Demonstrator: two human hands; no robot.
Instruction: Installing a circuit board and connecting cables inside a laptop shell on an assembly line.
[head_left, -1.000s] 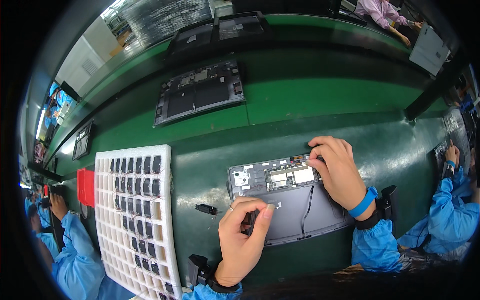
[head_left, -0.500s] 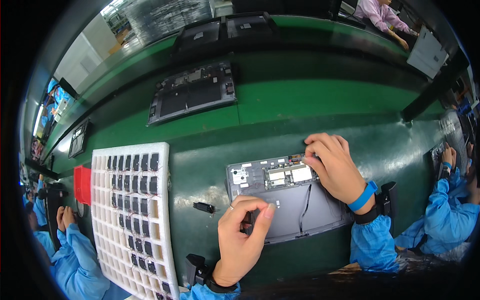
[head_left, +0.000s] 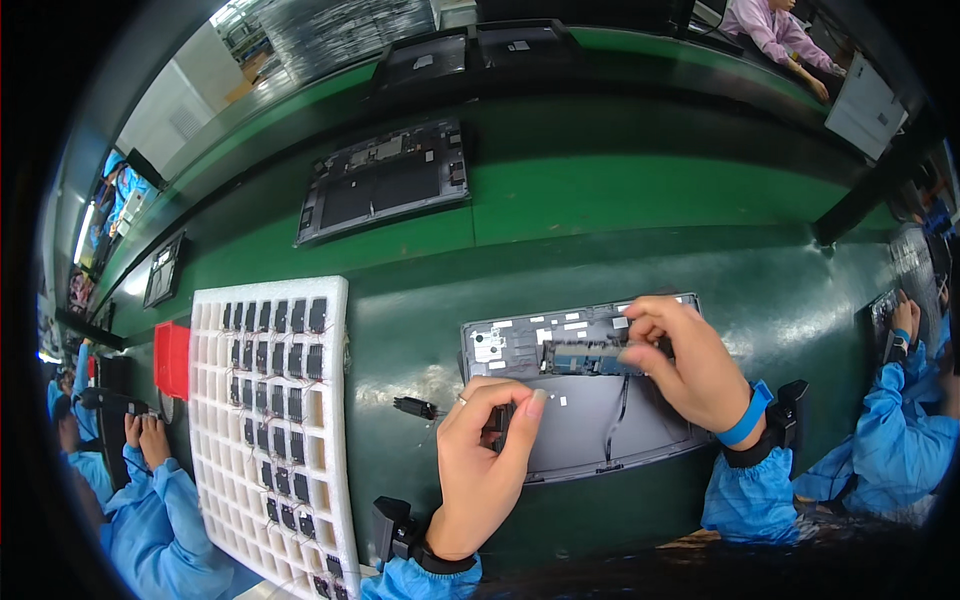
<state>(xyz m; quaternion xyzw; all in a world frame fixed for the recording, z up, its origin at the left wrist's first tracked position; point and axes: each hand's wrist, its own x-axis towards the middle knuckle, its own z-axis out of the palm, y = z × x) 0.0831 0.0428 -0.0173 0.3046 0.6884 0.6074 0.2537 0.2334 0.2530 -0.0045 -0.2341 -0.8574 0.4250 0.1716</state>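
Note:
A grey laptop shell (head_left: 600, 420) lies open on the green bench before me, with a black cable running down its middle. My right hand (head_left: 690, 370) pinches the right end of a circuit board (head_left: 580, 361), which is tilted up over the shell's upper section. At the shell's lower left, my left hand (head_left: 487, 455) is curled with thumb and forefinger together around a small black part (head_left: 497, 424), mostly hidden by the fingers. Left of that hand, a small black wired module (head_left: 415, 408) rests on the bench.
A white foam tray (head_left: 337, 420) at left holds several black wired modules. Beside it stands a red bin (head_left: 172, 360). On the green shelf beyond lies another opened laptop shell (head_left: 390, 175). Co-workers in blue sleeves (head_left: 165, 530) sit on both sides.
My right hand has moved slightly down and right, and the circuit board, which lay flat in the shell, is now tilted up. My left hand has barely moved.

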